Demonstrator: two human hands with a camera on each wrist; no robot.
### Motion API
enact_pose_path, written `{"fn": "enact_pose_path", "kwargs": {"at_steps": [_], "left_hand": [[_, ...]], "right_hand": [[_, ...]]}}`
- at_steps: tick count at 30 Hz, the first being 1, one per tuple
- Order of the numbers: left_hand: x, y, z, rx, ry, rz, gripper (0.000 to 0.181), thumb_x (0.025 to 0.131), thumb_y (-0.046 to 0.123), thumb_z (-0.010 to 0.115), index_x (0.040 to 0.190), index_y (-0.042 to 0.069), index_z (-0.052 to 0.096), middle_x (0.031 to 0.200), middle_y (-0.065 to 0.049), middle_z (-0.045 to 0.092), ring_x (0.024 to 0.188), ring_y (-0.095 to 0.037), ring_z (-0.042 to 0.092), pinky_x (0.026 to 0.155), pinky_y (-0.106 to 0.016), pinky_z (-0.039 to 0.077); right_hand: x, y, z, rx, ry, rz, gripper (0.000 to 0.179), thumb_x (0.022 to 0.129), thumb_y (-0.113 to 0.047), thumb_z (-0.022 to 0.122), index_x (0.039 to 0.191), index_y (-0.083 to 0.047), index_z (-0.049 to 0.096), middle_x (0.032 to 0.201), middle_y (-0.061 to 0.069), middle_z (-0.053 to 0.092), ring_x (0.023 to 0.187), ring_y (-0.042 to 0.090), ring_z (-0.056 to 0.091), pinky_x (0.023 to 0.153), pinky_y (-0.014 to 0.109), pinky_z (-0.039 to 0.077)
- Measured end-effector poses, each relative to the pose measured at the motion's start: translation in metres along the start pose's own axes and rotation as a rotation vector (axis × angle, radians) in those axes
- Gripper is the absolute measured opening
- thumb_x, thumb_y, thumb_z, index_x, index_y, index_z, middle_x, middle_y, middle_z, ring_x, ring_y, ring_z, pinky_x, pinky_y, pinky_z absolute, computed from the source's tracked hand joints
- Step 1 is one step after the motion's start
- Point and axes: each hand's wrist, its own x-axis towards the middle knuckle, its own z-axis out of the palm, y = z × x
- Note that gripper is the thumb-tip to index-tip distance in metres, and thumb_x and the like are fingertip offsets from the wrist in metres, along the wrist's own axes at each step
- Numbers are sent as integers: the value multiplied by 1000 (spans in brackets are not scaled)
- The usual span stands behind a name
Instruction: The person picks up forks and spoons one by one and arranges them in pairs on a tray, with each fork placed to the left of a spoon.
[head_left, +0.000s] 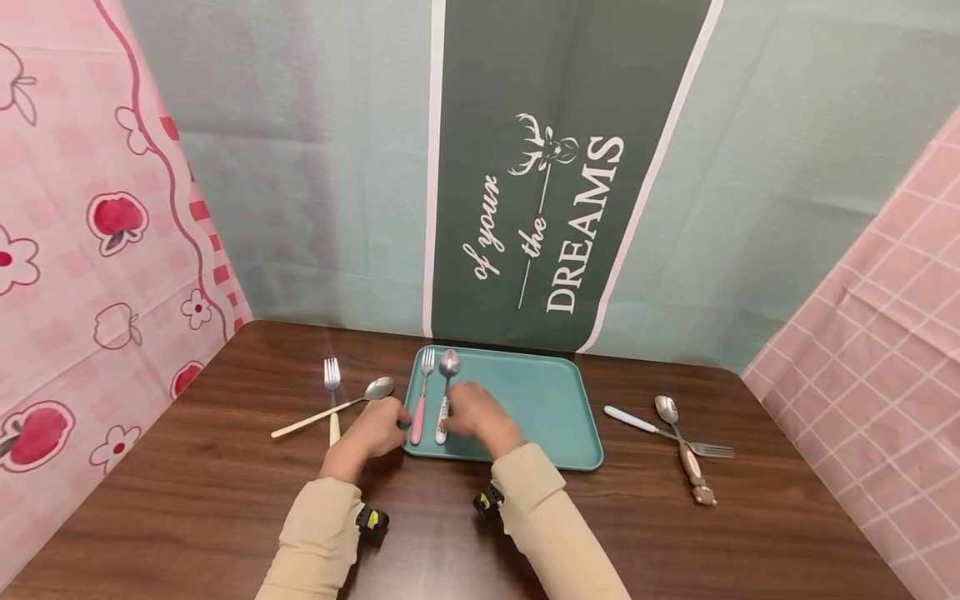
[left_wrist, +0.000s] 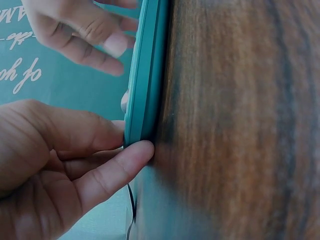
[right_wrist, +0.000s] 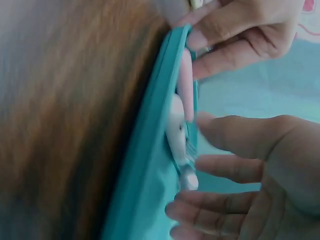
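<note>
A teal tray lies on the table, with a pink-handled fork and a spoon with a patterned white handle side by side along its left end. My left hand is at the tray's left rim; in the left wrist view its thumb and a finger pinch the tray's corner. Above the spoon is my right hand. In the right wrist view its fingers are spread and loosely bent close to the spoon handle, holding nothing.
Left of the tray, a cream-handled spoon crosses a cream-handled fork. To the right, a brown-handled spoon crosses a white-handled fork. A printed grey-green cloth hangs behind the wooden table.
</note>
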Motion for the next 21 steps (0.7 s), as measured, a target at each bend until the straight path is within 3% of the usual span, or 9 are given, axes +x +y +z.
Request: {"fn": "enact_pose_path", "kwargs": {"at_steps": [5, 10, 21], "left_hand": [[0, 1, 0, 3, -1, -10, 26, 62, -9, 57, 82, 2, 71, 81, -6, 65, 68, -17, 47, 65, -31, 44], [0, 1, -1, 0, 1, -1, 24, 62, -9, 56, 76, 4, 70, 75, -4, 61, 65, -18, 43, 61, -30, 40], [0, 0, -1, 3, -5, 10, 20, 61, -10, 55, 69, 5, 65, 68, -3, 54, 62, -18, 39, 59, -28, 36]], "right_hand": [[-4, 4, -3, -151, 9, 49, 23, 78, -23, 73, 90, -5, 63, 92, 15, 56, 90, 31, 54, 75, 43, 46], [-6, 8, -5, -156, 12, 76, 32, 78, -24, 73, 102, -4, 64, 99, 17, 55, 95, 33, 53, 78, 45, 46], [-10, 16, -8, -161, 16, 77, 32, 78, -24, 73, 102, -5, 65, 97, 14, 58, 93, 31, 55, 76, 45, 46]]}}
